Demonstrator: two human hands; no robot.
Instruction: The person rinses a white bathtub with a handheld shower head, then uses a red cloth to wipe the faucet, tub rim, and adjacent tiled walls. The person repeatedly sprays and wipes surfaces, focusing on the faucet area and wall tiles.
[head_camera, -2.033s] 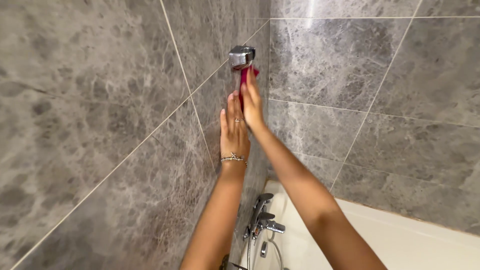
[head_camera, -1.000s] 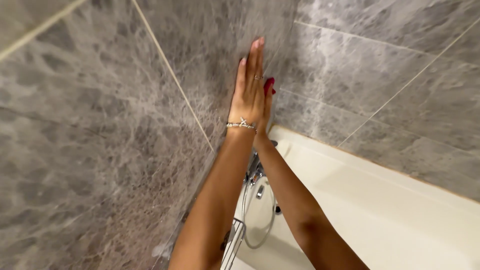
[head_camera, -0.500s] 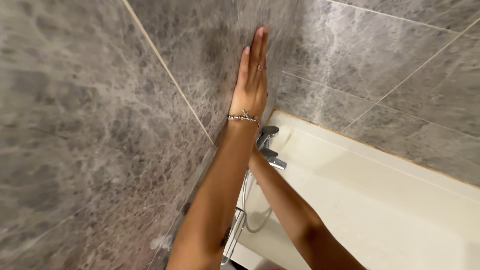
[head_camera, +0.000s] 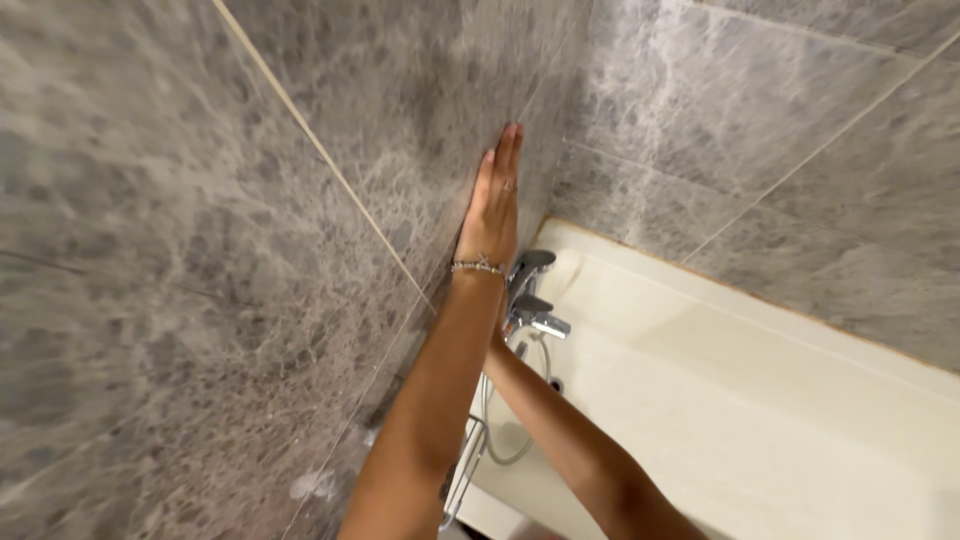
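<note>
My right forearm (head_camera: 560, 440) reaches under my left arm, its hand hidden behind it, so I can't tell its grip. My left hand (head_camera: 490, 215) lies flat and open on the grey wall tile (head_camera: 300, 280), holding nothing. The tile looks streaky, so wiping seems unfinished. Beyond sit the tap (head_camera: 530, 295) and tub (head_camera: 760, 400).

Bare arms, no sleeves, beaded silver bracelet (head_camera: 477, 266) on left wrist, finger ring (head_camera: 508, 185)

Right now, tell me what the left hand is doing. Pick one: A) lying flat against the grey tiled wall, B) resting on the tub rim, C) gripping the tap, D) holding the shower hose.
A: the left hand lies open, fingers straight, on the grey tiled wall, above the tap.
</note>
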